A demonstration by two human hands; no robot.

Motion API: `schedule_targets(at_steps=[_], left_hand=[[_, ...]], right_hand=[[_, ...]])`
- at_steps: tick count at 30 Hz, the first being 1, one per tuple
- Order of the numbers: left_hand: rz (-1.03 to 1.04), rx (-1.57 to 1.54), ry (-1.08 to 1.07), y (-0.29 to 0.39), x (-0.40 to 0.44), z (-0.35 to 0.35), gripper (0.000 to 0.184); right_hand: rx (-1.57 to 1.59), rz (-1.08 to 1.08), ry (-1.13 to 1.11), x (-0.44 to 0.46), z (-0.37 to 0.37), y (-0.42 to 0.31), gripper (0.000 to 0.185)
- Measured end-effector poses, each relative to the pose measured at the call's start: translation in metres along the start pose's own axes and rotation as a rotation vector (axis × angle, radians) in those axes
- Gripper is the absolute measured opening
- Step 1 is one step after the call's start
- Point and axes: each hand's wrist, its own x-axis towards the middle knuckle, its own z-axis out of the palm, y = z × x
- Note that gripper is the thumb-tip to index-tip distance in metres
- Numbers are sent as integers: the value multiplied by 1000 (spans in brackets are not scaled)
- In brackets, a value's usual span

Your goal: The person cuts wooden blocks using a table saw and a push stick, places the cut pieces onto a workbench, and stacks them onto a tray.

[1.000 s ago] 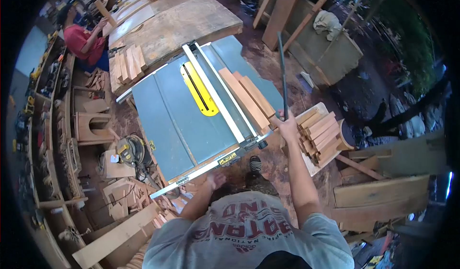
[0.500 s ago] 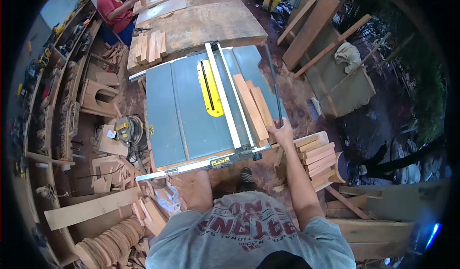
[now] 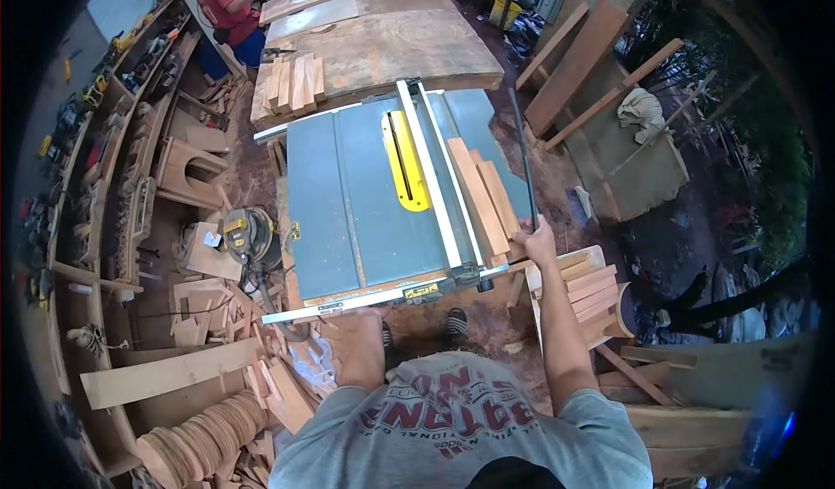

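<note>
My right hand [image 3: 537, 241] is closed around the lower end of a thin dark rod [image 3: 524, 154], beside the right edge of the table saw [image 3: 365, 184]. The rod points away from me along that edge. Close by my fingers, two or more wood strips [image 3: 478, 197] lie lengthwise on the saw top, right of the rip fence [image 3: 432, 176]. A slotted yellow insert [image 3: 404, 163] sits left of the fence. My left hand [image 3: 372, 312] is at the saw's front rail [image 3: 348, 302], and its fingers are hidden there.
Behind the saw, a wooden workbench [image 3: 391, 45] carries short wood blocks [image 3: 296, 83]. A person in a red shirt [image 3: 222, 6] works at its far left. Cut pieces [image 3: 591, 291] are stacked at my right. Scraps [image 3: 209, 311] and a black-and-yellow machine [image 3: 250, 235] are on the left floor.
The view has shifted, so the saw and bench appear farther right. The rod's far end has swung slightly outward from the saw edge. More of my left hand shows at the rail.
</note>
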Motion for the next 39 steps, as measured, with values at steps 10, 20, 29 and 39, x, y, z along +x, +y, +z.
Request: schedule_targets(at_steps=[10,20,29,39], left_hand=[[136,1805,-278,29,-42,-93,49],[-75,1970,-928,29,-186,51,43],[1168,1654,-1242,-66,-300,188,74],[786,1786,-1076,-10,-213,91,109]], right_hand=[[-370,-52,197,-19,7,-27,42],[708,189,104,-75,-14,-51,23],[1334,302,-143,-194,62,-106,41],[774,246,156,-249,189,-59,20]])
